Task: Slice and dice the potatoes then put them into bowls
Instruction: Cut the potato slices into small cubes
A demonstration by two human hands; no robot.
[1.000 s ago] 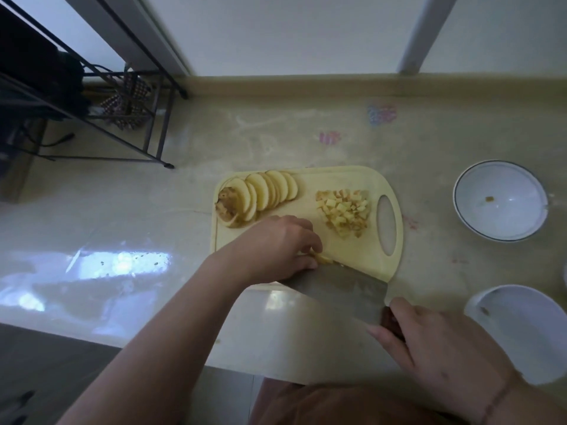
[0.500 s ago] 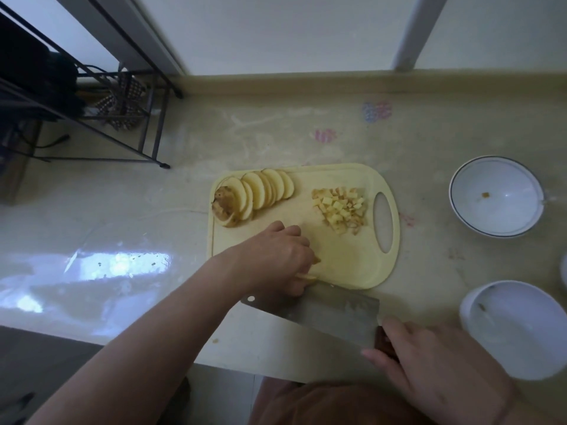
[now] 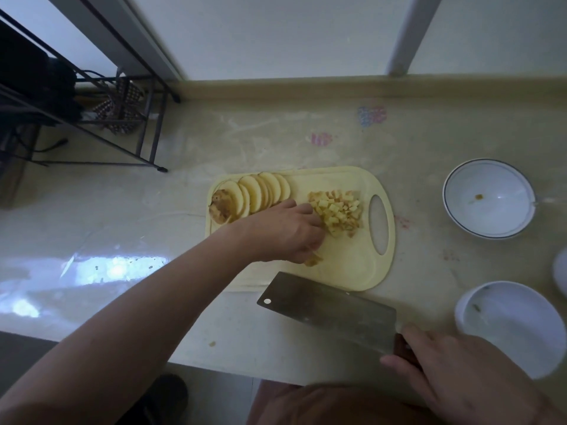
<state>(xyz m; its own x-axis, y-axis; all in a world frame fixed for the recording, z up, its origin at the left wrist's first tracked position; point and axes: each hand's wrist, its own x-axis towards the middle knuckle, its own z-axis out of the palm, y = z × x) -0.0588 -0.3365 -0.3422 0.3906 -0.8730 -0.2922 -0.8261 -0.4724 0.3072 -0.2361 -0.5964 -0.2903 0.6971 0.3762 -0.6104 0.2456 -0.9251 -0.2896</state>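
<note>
Across the middle of the frame, on the tabletop, the cutting board carries potato slices upper left and diced potato centre, two white bowls waiting at right. Left hand, fingers curled, has moved from the cleaver up to the dice; it should sweep stray pieces together gently. Right hand grips the handle, blade now withdrawn lower.

Pale yellow cutting board, yellow potato dice, white dark-rimmed bowl, grey cleaver.
</note>
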